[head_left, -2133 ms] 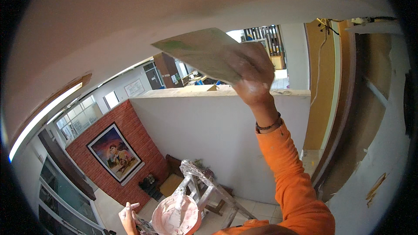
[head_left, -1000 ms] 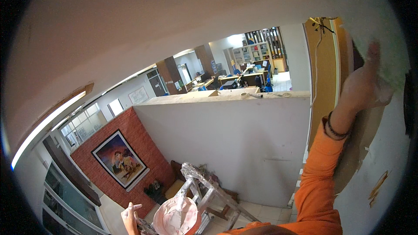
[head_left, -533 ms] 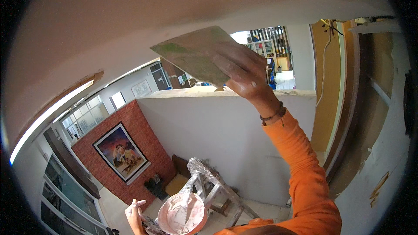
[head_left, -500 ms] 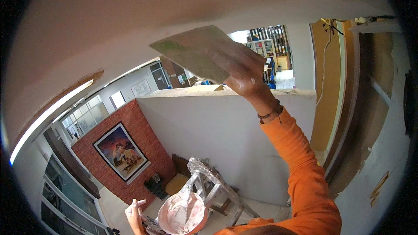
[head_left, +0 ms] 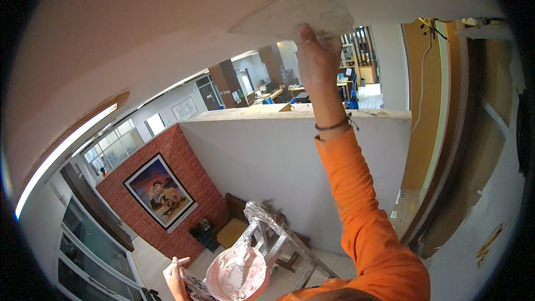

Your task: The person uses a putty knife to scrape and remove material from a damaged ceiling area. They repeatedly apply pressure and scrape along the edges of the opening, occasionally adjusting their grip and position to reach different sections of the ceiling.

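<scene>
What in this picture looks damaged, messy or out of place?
The wall at the right has torn, peeling patches showing brown beneath. The stepladder below is caked in white splatter, as is the bowl by the left hand. The right hand presses a trowel against the ceiling.

Soft daylight from the windows [head_left: 120, 139]; sharp focus (edges bend, black fisheye rim).
</scene>
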### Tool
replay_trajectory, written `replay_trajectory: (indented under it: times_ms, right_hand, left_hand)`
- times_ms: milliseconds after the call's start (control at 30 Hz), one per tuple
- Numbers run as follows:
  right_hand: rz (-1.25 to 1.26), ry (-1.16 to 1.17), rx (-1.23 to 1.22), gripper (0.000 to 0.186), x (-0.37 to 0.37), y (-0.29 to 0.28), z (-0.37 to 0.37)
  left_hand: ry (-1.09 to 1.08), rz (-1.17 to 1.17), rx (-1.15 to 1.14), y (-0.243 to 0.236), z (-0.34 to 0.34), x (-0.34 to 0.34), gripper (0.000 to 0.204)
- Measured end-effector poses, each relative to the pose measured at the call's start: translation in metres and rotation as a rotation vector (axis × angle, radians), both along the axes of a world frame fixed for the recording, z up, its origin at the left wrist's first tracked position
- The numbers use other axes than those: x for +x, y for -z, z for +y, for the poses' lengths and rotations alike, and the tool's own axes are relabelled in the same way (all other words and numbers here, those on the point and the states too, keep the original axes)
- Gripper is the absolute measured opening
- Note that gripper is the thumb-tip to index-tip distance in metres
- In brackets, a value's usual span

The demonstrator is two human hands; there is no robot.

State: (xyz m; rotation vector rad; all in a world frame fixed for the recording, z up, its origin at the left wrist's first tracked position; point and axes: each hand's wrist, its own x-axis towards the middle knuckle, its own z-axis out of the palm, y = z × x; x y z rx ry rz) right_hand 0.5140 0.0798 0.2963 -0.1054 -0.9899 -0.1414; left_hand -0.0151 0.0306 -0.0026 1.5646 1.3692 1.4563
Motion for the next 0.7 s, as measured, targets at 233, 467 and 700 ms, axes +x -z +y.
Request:
replay_trajectory:
  times_ms: [233, 467, 700]
  right_hand:
    - [0.420, -0.077, 0.244, 0.048, 0.042, 0.010, 0.027]
    - [0.065, 0.683, 0.222, 0.027, 0.004, 0.060, 0.004]
    - [-0.345, 1.004, 0.294, 0.040, -0.038, 0.019, -0.024]
  left_hand:
    - [0.026, -0.075, 0.036, 0.002, 0.001, 0.004, 0.050]
    - [0.020, -0.079, -0.010, 0.001, 0.003, 0.005, 0.051]
    - [-0.061, -0.038, -0.245, -0.015, -0.003, 0.007, 0.046]
